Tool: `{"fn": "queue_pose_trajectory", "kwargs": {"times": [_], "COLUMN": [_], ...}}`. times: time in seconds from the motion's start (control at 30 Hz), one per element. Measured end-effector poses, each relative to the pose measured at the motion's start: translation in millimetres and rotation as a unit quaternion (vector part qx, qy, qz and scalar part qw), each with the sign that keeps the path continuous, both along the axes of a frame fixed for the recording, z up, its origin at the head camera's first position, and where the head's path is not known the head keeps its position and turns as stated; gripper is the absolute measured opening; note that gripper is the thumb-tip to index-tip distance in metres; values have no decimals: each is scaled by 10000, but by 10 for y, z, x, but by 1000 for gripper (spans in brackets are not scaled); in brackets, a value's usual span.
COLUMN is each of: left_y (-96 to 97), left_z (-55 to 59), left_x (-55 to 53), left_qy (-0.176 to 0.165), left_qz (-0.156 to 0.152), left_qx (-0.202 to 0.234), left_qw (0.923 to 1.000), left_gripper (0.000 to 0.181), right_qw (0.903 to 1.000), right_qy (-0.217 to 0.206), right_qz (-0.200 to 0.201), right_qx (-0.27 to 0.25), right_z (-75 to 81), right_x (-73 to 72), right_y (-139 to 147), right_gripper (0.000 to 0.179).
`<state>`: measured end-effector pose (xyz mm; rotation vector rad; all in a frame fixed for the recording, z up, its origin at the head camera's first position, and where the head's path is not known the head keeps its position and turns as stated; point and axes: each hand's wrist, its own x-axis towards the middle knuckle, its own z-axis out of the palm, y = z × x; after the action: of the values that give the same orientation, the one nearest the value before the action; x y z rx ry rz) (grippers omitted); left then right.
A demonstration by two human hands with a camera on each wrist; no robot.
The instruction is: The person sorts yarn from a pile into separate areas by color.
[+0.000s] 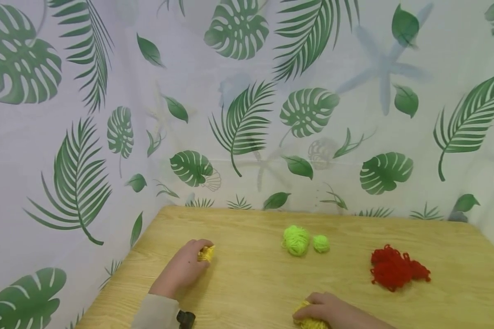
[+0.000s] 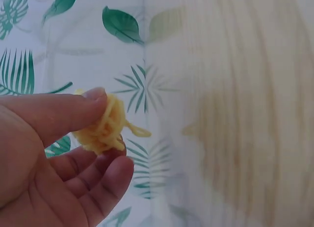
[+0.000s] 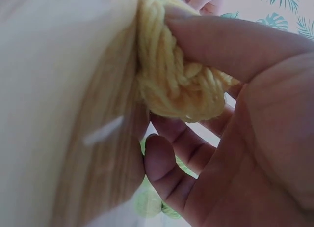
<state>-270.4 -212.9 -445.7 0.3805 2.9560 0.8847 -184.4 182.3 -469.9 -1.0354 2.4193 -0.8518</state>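
Note:
On the left of the table, my left hand (image 1: pixel 188 262) pinches a small bundle of yellow yarn (image 1: pixel 206 253). The left wrist view shows this yellow yarn (image 2: pixel 105 126) between thumb and fingers, with a short loop sticking out. My right hand (image 1: pixel 327 310), at the table's front, grips a larger yellow yarn ball (image 1: pixel 311 321). Seen from the right wrist, the ball (image 3: pixel 181 74) touches the wood, thumb on one side and fingers curled behind it. Beyond the right hand lie a bright green yarn ball (image 1: pixel 296 240) and a smaller green one (image 1: pixel 321 243).
A loose red yarn heap (image 1: pixel 396 268) lies on the right side of the wooden table (image 1: pixel 247 274). White cloth with green leaf prints (image 1: pixel 238 114) hangs behind the table and along its left. A dark band (image 1: pixel 186 318) sits by the left sleeve (image 1: pixel 156 312).

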Motion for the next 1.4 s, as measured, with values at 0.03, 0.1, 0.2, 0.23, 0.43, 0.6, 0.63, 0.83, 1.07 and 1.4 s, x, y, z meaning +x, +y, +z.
{"fn": "queue_pose_trajectory", "kwargs": {"times": [0.03, 0.1, 0.2, 0.23, 0.43, 0.6, 0.63, 0.83, 1.07, 1.4], "left_y": [-27, -84, -171, -195, -296, -325, -326, -335, -372, -429], "left_z": [-3, -12, -31, -38, -92, -118, -122, -136, -105, -89], "left_x": [-5, -17, -46, -55, -96, -91, -89, -84, -54, 0], "left_qy": [-21, -74, -100, -97, -173, -380, -416, -471, -585, -639], "left_qz": [110, 322, 534, 572, 665, 655, 645, 533, 437, 325], "left_qx": [14, 61, 115, 128, 200, 312, 331, 304, 278, 458], "left_qw": [9999, 9994, 9985, 9982, 9974, 9966, 9965, 9970, 9969, 9964], "left_gripper": [43, 43, 44, 45, 46, 46, 46, 49, 55, 63], "right_qw": [10000, 9997, 9993, 9993, 9989, 9989, 9990, 9994, 9995, 9924], "right_qy": [55, 133, 189, 184, 140, 77, 52, -48, -161, 52], "right_qz": [63, 150, 230, 238, 285, 258, 234, 147, -270, -1156], "right_qx": [-52, -138, -229, -244, -332, -376, -366, -304, -5, 413], "right_z": [-12, -34, -60, -65, -87, -78, -78, -70, 32, 334], "right_x": [-6, -17, -29, -32, -37, -23, -20, -21, -40, -205], "right_y": [2, 8, 19, 20, 27, 39, 41, 36, -42, -593], "right_gripper": [39, 39, 38, 38, 36, 36, 35, 36, 44, 54]}}
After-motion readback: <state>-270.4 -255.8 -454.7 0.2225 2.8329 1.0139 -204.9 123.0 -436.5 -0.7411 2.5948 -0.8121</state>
